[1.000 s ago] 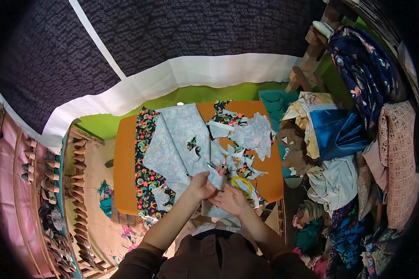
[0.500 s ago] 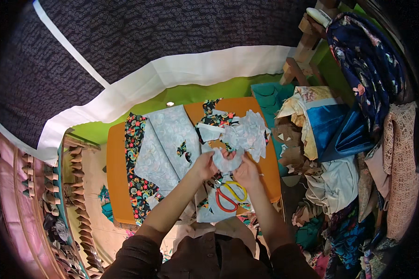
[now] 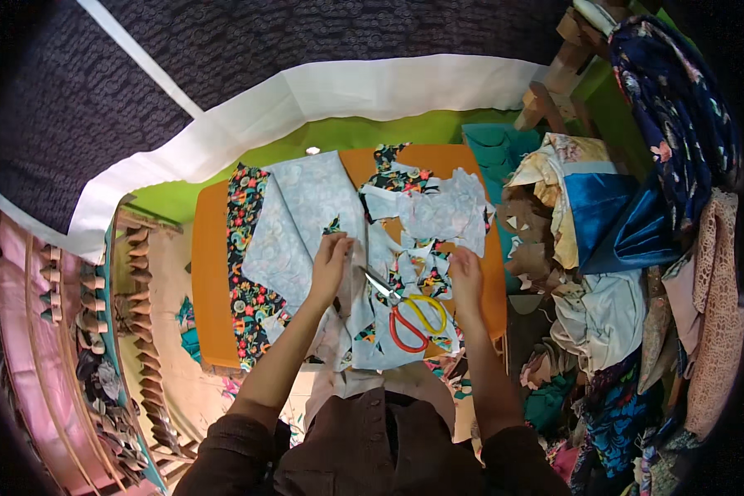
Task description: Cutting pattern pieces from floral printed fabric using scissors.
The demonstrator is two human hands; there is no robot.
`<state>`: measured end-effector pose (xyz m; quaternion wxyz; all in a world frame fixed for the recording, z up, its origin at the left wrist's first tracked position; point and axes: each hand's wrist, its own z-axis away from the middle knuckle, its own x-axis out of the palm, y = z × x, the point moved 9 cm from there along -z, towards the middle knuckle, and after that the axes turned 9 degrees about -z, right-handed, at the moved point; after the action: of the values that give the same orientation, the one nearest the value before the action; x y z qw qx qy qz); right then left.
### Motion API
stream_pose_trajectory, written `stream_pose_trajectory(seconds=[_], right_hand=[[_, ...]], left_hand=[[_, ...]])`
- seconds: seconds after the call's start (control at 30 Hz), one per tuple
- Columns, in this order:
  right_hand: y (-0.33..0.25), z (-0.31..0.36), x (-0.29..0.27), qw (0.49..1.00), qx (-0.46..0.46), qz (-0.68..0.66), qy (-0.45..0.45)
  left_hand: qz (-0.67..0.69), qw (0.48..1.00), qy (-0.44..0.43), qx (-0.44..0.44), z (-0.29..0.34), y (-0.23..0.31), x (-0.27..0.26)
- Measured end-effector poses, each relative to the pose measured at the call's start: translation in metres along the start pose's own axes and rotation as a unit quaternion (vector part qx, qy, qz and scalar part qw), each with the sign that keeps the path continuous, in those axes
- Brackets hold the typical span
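Both hands have drawn apart since half a second ago, when they met over the middle of the tabletop point(image 3: 211, 273) with a small pale scrap between them; now scissors lie in the gap between the two forearms.

Over the large folded cloth point(image 3: 293, 215), left of the tabletop's middle, is the left hand point(image 3: 331, 263), fingers bent and pointing toward the far edge, just beside a small floral patch point(image 3: 331, 224). Whether its grip is pinched on the cloth or only rests there, I cannot tell. Near the tabletop's right edge, the right hand point(image 3: 466, 277) has its fingers curled close to the loose scraps point(image 3: 417, 269); I cannot tell whether its grip holds one.

The folded cloth lies mostly pale side up, reaching from near the far edge toward the near edge, with a black floral strip point(image 3: 244, 264) along its left side. A wide pale piece point(image 3: 446, 211) with ragged edges lies toward the far right corner. The scissors point(image 3: 395, 298), with one red and one yellow handle, lie toward the near edge, blades pointing to the far left corner. Beyond the right edge is a shiny blue cloth point(image 3: 599, 219) among other heaped fabrics.
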<state>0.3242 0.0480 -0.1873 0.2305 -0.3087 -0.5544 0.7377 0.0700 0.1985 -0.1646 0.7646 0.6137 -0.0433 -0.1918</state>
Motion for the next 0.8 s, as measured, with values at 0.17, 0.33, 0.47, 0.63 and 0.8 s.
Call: stream_pose_trajectory(seconds=[0.17, 0.33, 0.47, 0.63, 0.8], right_hand=[[-0.022, 0.057, 0.066, 0.986, -0.135, -0.026, -0.097], [-0.026, 0.124, 0.137, 0.956, -0.102, -0.025, -0.273], [-0.018, 0.157, 0.163, 0.947, -0.060, 0.001, -0.317], [-0.012, 0.180, 0.188, 0.938, -0.051, 0.026, -0.341], [-0.002, 0.194, 0.211, 0.925, -0.150, 0.155, -0.313]], left_hand=[[-0.065, 0.994, 0.085, 0.023, 0.056, -0.020, -0.068], [-0.207, 0.975, 0.077, -0.038, 0.105, -0.028, -0.098], [-0.494, 0.850, 0.012, 0.185, 0.134, 0.007, -0.075], [-0.571, 0.800, 0.021, 0.183, 0.143, 0.008, -0.106], [-0.552, 0.825, -0.053, 0.114, 0.122, -0.052, -0.142]])
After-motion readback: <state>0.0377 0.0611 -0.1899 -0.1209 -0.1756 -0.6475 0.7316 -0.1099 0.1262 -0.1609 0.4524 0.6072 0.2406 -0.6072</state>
